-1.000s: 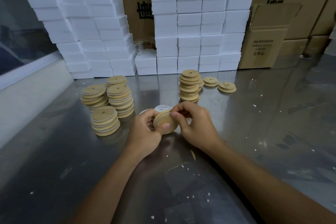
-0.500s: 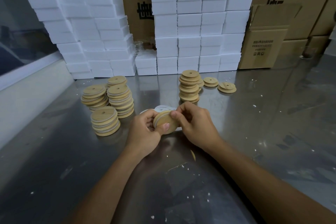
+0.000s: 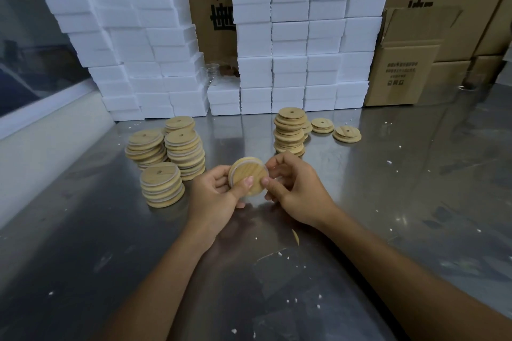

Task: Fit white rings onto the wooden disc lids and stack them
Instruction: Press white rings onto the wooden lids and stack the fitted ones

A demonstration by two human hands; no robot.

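Steel counter fills most of the frame, scattered with white crumbs. Behind it, across the top, rise walls of white foam blocks and brown cardboard boxes printed with dark characters. Left of centre stand three stacks of ringed lids, each wooden disc edged in white; a fourth stack peeks out behind them. Right of centre, near the foam, stands a taller stack of bare lids (no white edging visible on these), with two low piles just beside it to the right.

Both hands meet at mid-frame, raised over the counter, holding one wooden lid tilted toward the camera. The left hand grips the lid's left edge, fingers curled behind and thumb pressed on its face. The right hand pinches the right edge between thumb and curled fingers. A white ring runs along the lid's upper left rim; whether it is fully seated all round cannot be told.
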